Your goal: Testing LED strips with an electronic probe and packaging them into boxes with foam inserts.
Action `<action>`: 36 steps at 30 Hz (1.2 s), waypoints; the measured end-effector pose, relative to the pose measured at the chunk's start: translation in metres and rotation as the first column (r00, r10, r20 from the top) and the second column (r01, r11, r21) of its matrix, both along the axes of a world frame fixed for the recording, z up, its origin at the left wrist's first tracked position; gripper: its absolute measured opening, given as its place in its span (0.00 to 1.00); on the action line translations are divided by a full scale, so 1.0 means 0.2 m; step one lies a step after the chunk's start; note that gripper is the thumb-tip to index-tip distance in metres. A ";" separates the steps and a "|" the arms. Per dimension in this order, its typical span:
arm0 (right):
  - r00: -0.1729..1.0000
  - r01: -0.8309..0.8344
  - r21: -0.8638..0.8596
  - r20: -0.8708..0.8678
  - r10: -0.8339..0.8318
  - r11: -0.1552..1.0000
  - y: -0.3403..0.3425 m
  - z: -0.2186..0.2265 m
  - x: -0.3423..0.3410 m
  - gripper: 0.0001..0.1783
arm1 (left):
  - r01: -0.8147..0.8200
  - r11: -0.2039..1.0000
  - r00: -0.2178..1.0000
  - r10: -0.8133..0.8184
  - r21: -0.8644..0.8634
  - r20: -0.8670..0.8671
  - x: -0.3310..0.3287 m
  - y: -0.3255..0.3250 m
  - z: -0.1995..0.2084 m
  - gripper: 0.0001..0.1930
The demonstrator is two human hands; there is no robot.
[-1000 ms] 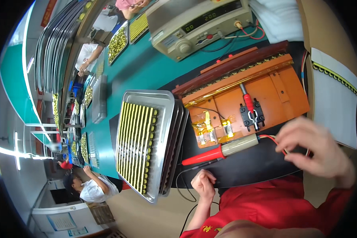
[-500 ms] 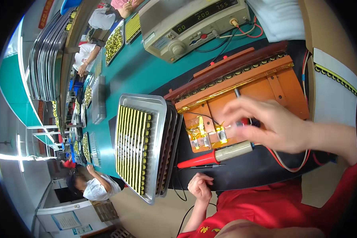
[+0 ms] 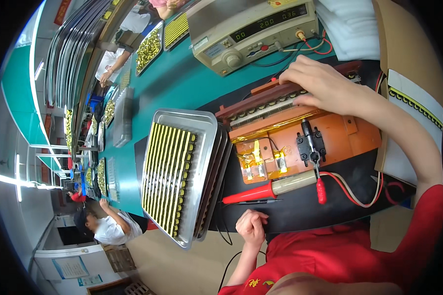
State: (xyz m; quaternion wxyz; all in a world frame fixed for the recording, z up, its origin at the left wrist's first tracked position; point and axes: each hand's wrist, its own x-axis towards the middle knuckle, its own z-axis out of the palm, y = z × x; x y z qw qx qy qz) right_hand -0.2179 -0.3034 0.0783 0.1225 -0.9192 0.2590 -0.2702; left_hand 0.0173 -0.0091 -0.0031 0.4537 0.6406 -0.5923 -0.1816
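My right hand (image 3: 325,83) reaches over the far side of an orange test fixture (image 3: 332,140). Its fingers curl over the dark red bar (image 3: 241,109), thumb on the near side. A row of small black and yellow parts lies along that bar, partly hidden by the hand. Nearer me, a toggle clamp (image 3: 310,142) with a red handle grip (image 3: 321,191) is mounted on the orange plate, the handle pointing toward me. My left hand (image 3: 251,227) is a loose fist at the table's front edge, nothing seen in it. Near it lie a red and beige probe (image 3: 268,191) and a black pen (image 3: 253,202).
Left of the fixture stands a stack of metal trays (image 3: 210,129) holding rows of yellow and black strips (image 3: 167,172). A bench tester (image 3: 256,37) with a lit display stands behind. At right is a cardboard box (image 3: 403,39). Co-workers (image 3: 114,228) sit along the green table.
My right hand has gone from the clamp to the far bar. The clamp handle now shows, turned toward me, and a gap with a pale strip has opened between the bars.
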 end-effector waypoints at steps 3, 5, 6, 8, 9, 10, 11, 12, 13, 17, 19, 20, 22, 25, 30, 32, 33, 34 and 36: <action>0.990 0.067 -0.010 -0.122 -0.067 0.998 -0.03 -0.05 -0.01 0.19 | 0.003 1.000 1.000 -0.003 -0.012 0.000 -0.01 0.00 0.00 0.25; 0.989 0.074 -0.034 -0.125 -0.078 0.997 -0.06 -0.07 0.00 0.18 | 0.028 0.999 1.000 -0.027 -0.016 0.012 -0.01 0.00 -0.03 0.23; 0.985 0.098 -0.050 -0.138 -0.104 0.994 -0.05 -0.08 -0.05 0.16 | 0.067 0.998 0.998 -0.067 -0.009 -0.013 -0.01 0.00 -0.04 0.23; 0.986 0.132 -0.004 -0.103 -0.132 0.991 -0.06 -0.11 -0.06 0.15 | 0.023 1.000 1.000 -0.024 -0.021 -0.020 -0.01 0.00 -0.07 0.23; 0.983 0.139 0.009 -0.121 -0.137 0.990 -0.06 -0.09 -0.04 0.16 | -0.020 1.000 1.000 0.020 -0.015 -0.023 -0.01 0.01 -0.08 0.23; 0.990 0.122 -0.003 -0.076 -0.122 0.993 -0.08 -0.08 -0.04 0.16 | -0.045 0.999 0.999 0.044 -0.009 -0.032 -0.01 0.02 -0.09 0.24; 0.991 0.120 0.002 -0.061 -0.120 0.993 -0.08 -0.02 -0.01 0.17 | -0.062 0.998 0.997 0.060 -0.027 -0.050 0.01 0.04 -0.10 0.24; 0.993 0.113 -0.010 -0.044 -0.113 0.994 -0.04 0.09 0.01 0.18 | -0.100 0.994 0.993 0.097 -0.045 -0.061 0.05 0.05 -0.13 0.24; 0.994 0.079 -0.037 0.082 -0.076 0.996 -0.02 0.14 -0.01 0.17 | -0.089 0.995 0.993 0.086 -0.034 -0.077 0.06 0.05 -0.12 0.24; 0.958 0.005 -0.118 0.286 0.030 0.993 0.09 0.37 -0.32 0.15 | -0.071 0.992 0.995 0.063 -0.105 -0.077 -0.07 -0.02 0.06 0.24; 0.959 0.050 -0.160 0.283 -0.002 0.986 0.22 0.48 -0.56 0.16 | -0.032 0.981 0.995 0.012 -0.193 -0.103 -0.18 -0.06 0.19 0.22; 0.968 0.100 -0.125 0.244 -0.067 0.987 0.28 0.51 -0.68 0.16 | 0.015 0.976 0.997 -0.031 -0.219 -0.072 -0.23 -0.08 0.26 0.20; 0.956 0.215 -0.141 0.234 -0.178 0.966 0.39 0.48 -0.92 0.16 | 0.170 0.945 0.982 -0.186 -0.278 -0.032 -0.38 -0.15 0.39 0.19; 0.900 0.422 -0.053 0.140 -0.412 0.905 0.57 0.42 -1.20 0.15 | 0.510 0.832 0.853 -0.522 -0.217 0.007 -0.64 -0.26 0.52 0.07; 0.780 0.625 -0.044 0.015 -0.625 0.779 0.76 0.21 -1.49 0.13 | 0.825 0.565 0.532 -0.787 0.019 0.310 -1.21 -0.53 0.49 0.19; 0.762 0.647 -0.020 -0.014 -0.647 0.762 0.80 0.14 -1.54 0.13 | 0.802 0.586 0.503 -0.768 0.117 0.397 -1.35 -0.60 0.41 0.24; 0.734 0.677 -0.008 -0.052 -0.677 0.736 0.81 0.11 -1.56 0.13 | 0.772 0.620 0.499 -0.729 0.142 0.468 -1.41 -0.63 0.37 0.25; 0.738 0.673 -0.002 -0.046 -0.673 0.739 0.82 0.08 -1.58 0.13 | 0.738 0.655 0.489 -0.687 0.166 0.538 -1.45 -0.64 0.33 0.25; 0.702 0.710 -0.006 -0.071 -0.709 0.704 0.83 0.01 -1.62 0.13 | 0.726 0.649 0.446 -0.695 0.226 0.564 -1.48 -0.66 0.22 0.26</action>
